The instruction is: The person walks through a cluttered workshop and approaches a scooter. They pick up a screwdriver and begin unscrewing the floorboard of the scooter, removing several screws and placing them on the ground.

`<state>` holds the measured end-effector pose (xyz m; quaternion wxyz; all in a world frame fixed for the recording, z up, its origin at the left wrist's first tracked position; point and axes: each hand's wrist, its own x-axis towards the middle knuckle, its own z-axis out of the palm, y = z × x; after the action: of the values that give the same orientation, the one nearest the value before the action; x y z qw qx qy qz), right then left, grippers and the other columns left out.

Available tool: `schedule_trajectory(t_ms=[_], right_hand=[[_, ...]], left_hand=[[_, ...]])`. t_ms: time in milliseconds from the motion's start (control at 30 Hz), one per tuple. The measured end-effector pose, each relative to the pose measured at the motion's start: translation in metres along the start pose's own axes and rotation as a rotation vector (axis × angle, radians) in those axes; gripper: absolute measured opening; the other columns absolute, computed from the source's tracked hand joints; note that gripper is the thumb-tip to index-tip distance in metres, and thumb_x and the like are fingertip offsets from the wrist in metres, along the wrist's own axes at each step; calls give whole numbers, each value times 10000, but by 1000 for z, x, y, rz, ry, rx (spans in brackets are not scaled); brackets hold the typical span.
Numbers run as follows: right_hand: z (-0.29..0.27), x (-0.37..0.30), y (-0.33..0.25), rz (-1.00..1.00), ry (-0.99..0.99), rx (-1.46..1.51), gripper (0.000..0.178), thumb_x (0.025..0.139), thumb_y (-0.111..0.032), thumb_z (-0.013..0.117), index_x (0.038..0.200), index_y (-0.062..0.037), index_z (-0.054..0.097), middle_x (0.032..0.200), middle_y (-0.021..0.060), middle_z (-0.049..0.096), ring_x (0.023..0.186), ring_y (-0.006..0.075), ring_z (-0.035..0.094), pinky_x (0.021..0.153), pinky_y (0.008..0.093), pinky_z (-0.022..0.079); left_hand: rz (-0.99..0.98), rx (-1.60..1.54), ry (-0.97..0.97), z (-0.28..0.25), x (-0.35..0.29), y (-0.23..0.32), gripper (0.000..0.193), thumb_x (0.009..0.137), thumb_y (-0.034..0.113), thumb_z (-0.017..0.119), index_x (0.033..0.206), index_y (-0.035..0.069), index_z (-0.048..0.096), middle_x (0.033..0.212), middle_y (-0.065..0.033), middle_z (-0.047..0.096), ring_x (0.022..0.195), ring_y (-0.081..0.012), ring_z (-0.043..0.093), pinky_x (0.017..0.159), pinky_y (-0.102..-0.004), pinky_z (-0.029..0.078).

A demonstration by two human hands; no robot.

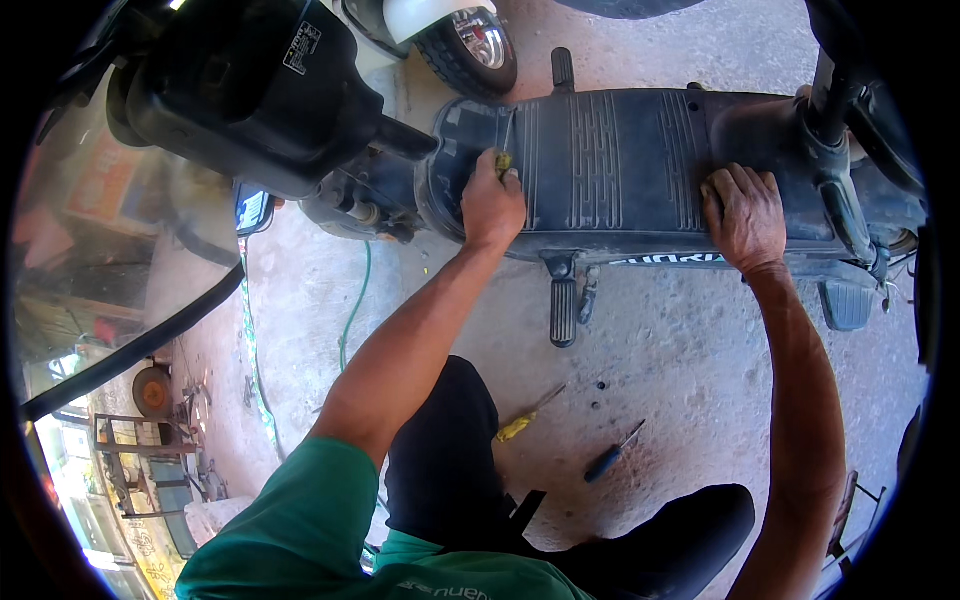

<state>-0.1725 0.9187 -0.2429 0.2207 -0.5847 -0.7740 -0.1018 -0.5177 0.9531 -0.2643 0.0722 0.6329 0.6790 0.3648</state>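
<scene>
My left hand (493, 203) is closed at the left end of the scooter's black ribbed footboard (640, 150). A short yellow handle (504, 160) sticks out of its fist; the rest of that tool is hidden by my fingers and cannot be made out. Toward the footboard's right end, my right hand (745, 218) lies on the near part of the panel with its fingers bent and a little apart, holding no tool. The scooter (775, 130) stands crosswise before me.
On the concrete floor lie a yellow-handled screwdriver (517, 428), a blue-handled screwdriver (612, 455) and two small dark pieces (599, 392). A ribbed footrest (563, 312) juts toward me. A black mirror housing (250, 85) hangs at upper left, and another vehicle's wheel (478, 50) stands beyond.
</scene>
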Motion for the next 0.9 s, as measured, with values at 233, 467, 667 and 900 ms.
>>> schedule_trajectory(t_ms=[233, 467, 667, 900], right_hand=[[2, -1, 4, -6, 17, 8, 178, 968, -244, 582, 972, -84, 660, 1011, 105, 671, 999, 278, 637, 963, 400, 430], [0, 2, 2, -24, 25, 18, 161, 945, -228, 600, 954, -78, 657, 983, 102, 662, 977, 279, 635, 919, 402, 433], [2, 1, 0, -37, 58, 41, 146, 930, -213, 601, 940, -76, 651, 962, 103, 650, 963, 282, 628, 912, 407, 431], [2, 0, 4, -43, 69, 34, 151, 912, -205, 594, 944, -68, 647, 950, 114, 638, 956, 296, 618, 911, 417, 431]], left_hand=[[-475, -566, -118, -11, 10, 18, 444, 963, 152, 585, 1380, 8, 530, 991, -100, 663, 870, -234, 652, 835, -365, 525], [-167, -392, -40, -5, 34, -2, 428, 905, 171, 664, 1289, -4, 586, 1020, -134, 678, 883, -272, 662, 834, -384, 517], [78, 92, 36, 12, 97, 20, 339, 796, 149, 689, 1103, 27, 612, 1165, -211, 646, 1065, -437, 613, 917, -478, 500], [204, 280, -6, 40, 121, 18, 328, 816, 76, 616, 1141, 54, 580, 1151, -221, 625, 1088, -449, 598, 920, -530, 498]])
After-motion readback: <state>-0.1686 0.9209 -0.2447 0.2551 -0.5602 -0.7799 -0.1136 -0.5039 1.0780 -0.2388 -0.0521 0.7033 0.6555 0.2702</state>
